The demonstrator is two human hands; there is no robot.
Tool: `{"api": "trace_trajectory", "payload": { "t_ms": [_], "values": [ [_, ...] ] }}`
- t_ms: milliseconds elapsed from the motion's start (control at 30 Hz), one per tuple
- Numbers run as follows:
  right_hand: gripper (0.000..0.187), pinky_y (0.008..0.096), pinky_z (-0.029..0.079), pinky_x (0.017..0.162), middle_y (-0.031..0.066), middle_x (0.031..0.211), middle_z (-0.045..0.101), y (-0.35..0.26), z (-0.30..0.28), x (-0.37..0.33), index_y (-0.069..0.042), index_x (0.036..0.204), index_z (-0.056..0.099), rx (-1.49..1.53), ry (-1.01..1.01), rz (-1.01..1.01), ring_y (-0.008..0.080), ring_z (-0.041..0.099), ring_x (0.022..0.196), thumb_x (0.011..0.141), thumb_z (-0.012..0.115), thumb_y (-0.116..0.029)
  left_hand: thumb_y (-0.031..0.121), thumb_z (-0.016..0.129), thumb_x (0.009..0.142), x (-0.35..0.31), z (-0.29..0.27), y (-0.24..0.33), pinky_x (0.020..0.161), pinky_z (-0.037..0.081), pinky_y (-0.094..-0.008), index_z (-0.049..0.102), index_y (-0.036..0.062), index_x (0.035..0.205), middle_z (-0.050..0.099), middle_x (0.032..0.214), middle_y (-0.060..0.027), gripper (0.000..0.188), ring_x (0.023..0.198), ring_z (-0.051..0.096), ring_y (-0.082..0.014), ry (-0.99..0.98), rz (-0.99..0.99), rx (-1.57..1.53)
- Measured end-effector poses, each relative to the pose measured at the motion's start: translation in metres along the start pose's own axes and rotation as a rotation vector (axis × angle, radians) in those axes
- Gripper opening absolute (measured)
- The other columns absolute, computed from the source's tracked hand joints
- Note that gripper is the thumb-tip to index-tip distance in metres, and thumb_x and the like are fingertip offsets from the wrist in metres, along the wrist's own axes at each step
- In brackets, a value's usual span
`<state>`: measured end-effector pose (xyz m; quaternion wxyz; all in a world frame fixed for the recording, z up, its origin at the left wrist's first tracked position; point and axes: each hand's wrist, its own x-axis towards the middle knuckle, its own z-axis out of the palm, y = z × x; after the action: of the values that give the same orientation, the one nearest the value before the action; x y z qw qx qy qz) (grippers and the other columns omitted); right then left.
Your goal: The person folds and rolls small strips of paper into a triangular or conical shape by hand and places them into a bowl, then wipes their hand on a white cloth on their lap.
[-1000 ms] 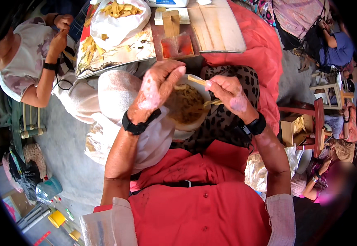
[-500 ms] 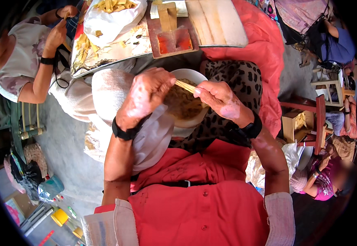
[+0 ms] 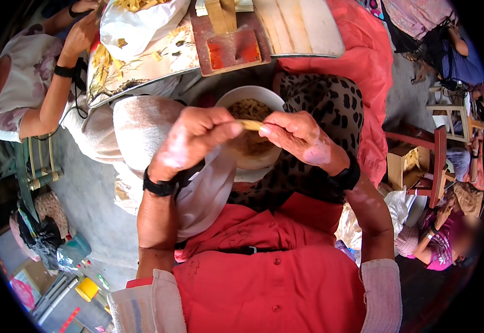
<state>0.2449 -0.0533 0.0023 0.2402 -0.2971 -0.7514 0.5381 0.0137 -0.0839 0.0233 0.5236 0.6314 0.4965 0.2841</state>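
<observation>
A short, flat, yellowish strip (image 3: 251, 125) is stretched between my two hands, its material not clear. My left hand (image 3: 194, 136) pinches one end between thumb and fingers. The other end is in the closed fingertips of my right hand (image 3: 300, 137). Directly below is a white bucket (image 3: 271, 96) between my knees, partly covered by my hands. Many small tan pieces (image 3: 247, 109) lie inside it. A white cloth (image 3: 147, 119) covers my left leg.
Beyond the bucket stands a low table (image 3: 300, 28), with a wooden block tool (image 3: 222, 16), a red pad (image 3: 233, 49) and a white plastic bag (image 3: 142, 30) of yellowish strips. A co-worker (image 3: 36, 83) sits at the left. A red chair (image 3: 437, 166) and carton (image 3: 405, 166) stand right.
The slanted strip between my hands now lies nearly level and looks bent. My left hand has turned and lowered slightly, showing more of the bucket's contents. The view has shifted a little.
</observation>
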Motion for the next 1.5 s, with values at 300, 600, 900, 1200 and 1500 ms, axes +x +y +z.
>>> {"api": "trace_trajectory", "payload": {
  "t_ms": [300, 600, 900, 1200, 1500],
  "values": [
    [0.01, 0.0282, 0.039, 0.05, 0.0103, 0.06, 0.049, -0.014, 0.032, 0.032, 0.0, 0.088, 0.056, 0.142, 0.246, -0.076, 0.0142, 0.046, 0.053, 0.091, 0.054, -0.009, 0.019, 0.05, 0.095, 0.004, -0.006, -0.007, 0.041, 0.027, -0.0164, 0.057, 0.001, 0.086, 0.043, 0.063, 0.0023, 0.021, 0.051, 0.033, -0.0031, 0.314, 0.133, -1.347],
    [0.016, 0.0209, 0.038, 0.054, -0.0019, 0.067, 0.048, 0.009, 0.027, 0.017, 0.0, 0.097, 0.057, 0.558, 0.243, 0.219, 0.0057, 0.044, 0.06, 0.092, 0.05, -0.012, -0.002, 0.059, 0.084, 0.023, 0.032, -0.021, 0.087, 0.048, -0.0345, 0.058, -0.0067, 0.109, 0.063, 0.105, -0.0192, 0.025, 0.101, 0.06, -0.0301, 0.243, 0.457, 0.096],
    [0.029, 0.0178, 0.038, 0.056, -0.002, 0.074, 0.051, 0.009, 0.032, 0.014, 0.001, 0.095, 0.058, 0.679, 0.248, 0.395, 0.0018, 0.043, 0.065, 0.096, 0.048, -0.027, -0.003, 0.063, 0.079, 0.021, 0.045, -0.015, 0.075, 0.051, -0.0328, 0.063, -0.0039, 0.099, 0.063, 0.102, -0.017, 0.02, 0.089, 0.063, -0.0313, 0.248, 0.357, 0.241],
    [0.028, 0.017, 0.037, 0.051, -0.0009, 0.076, 0.054, 0.015, 0.032, 0.014, 0.0, 0.099, 0.06, 0.739, 0.459, 0.406, 0.0028, 0.045, 0.06, 0.096, 0.047, -0.025, -0.002, 0.073, 0.071, 0.021, 0.047, -0.005, 0.067, 0.051, -0.0269, 0.064, -0.0005, 0.085, 0.064, 0.09, -0.0119, 0.016, 0.078, 0.064, -0.0198, 0.519, 0.461, 0.203],
    [0.025, 0.0177, 0.037, 0.054, -0.0002, 0.08, 0.056, 0.017, 0.036, 0.013, 0.0, 0.099, 0.059, 0.701, 0.395, 0.303, 0.0029, 0.043, 0.062, 0.096, 0.045, -0.02, 0.003, 0.061, 0.086, 0.033, 0.045, -0.027, 0.069, 0.05, -0.0246, 0.057, -0.0018, 0.102, 0.061, 0.097, -0.0066, 0.017, 0.078, 0.06, -0.012, 0.379, -0.127, -0.982]
  ]
}}
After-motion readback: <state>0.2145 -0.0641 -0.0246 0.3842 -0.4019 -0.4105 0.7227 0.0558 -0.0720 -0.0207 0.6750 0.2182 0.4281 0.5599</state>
